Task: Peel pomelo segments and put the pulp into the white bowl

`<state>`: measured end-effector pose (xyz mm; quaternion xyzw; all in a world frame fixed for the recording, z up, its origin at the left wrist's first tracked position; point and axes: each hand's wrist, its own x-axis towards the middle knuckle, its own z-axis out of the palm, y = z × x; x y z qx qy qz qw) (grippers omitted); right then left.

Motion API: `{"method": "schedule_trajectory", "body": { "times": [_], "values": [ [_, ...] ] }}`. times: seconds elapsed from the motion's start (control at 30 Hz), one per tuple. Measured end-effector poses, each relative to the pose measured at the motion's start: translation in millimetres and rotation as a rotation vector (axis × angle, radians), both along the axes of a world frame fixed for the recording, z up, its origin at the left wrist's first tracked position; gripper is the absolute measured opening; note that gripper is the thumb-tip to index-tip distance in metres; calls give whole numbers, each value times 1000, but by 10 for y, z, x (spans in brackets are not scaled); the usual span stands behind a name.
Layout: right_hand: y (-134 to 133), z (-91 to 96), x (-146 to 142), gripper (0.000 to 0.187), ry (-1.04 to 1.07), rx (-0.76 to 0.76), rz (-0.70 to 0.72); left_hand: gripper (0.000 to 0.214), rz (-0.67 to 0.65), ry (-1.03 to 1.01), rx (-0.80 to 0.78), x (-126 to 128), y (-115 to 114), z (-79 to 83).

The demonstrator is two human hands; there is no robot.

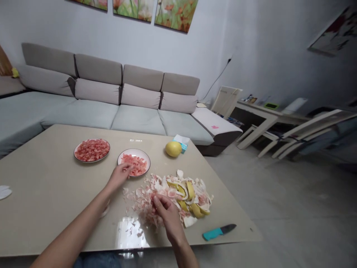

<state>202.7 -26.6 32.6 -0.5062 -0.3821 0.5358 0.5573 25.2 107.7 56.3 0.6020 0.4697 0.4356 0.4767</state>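
Observation:
My left hand reaches over the near left rim of a white plate with a dark edge. Its fingers are pinched together close to the pink pomelo pulp there; anything between them is too small to make out. Lower and to the right, my right hand is closed above the heap of scraps, with a small reddish piece of pomelo pulp at its fingertips. Beneath and beside it spread white pith, torn membrane and yellow-green pomelo peel.
A fuller plate of pulp stands at the left. A whole yellow pomelo sits beside a tissue pack at the back. A knife with a turquoise handle lies near the table's front right edge. A sofa stands behind.

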Motion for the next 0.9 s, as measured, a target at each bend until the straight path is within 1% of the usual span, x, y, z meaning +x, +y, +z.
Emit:
{"method": "schedule_trajectory", "body": {
  "times": [0.07, 0.1, 0.13, 0.17, 0.23, 0.3, 0.4, 0.53, 0.6, 0.67, 0.7, 0.8, 0.9],
  "values": [
    [8, -11, 15, 34, -17, 12, 1, 29, -111, 27, -31, 2, -359, 40],
    [11, -6, 15, 34, -33, 19, 4, 29, -208, 57, -51, 11, -536, 61],
    [11, 7, 10, 33, -55, 26, 8, 28, -251, 87, -65, 23, -691, 78],
    [9, 27, 1, 33, -81, 32, 13, 26, -238, 115, -61, 38, -816, 89],
    [-3, 78, -25, 33, -137, 42, 24, 26, -210, 157, -28, 64, -963, 92],
    [-22, 126, -55, 33, -182, 50, 30, 27, -202, 191, -7, 77, -1000, 71],
    [-44, 159, -93, 31, -240, 63, 9, 26, -208, 210, 7, 66, -973, 36],
    [-50, 139, -130, 26, -317, 89, -13, 21, -210, 217, 55, 24, -967, 28],
    [-54, 118, -145, 23, -391, 132, -26, 20, -203, 225, 82, 7, -982, 36],
    [-59, 99, -159, 26, -479, 191, -38, 20, -181, 241, 110, 0, -997, 43],
    [-63, 92, -165, 25, -516, 217, -35, 20, -170, 251, 122, -1, -1004, 46],
    [-72, 90, -167, 11, -587, 270, -9, 19, -160, 291, 145, 0, -1020, 53],
    [-70, 125, -136, 10, -641, 320, 50, 18, -179, 335, 174, 1, -1029, 58]
  ]
}}
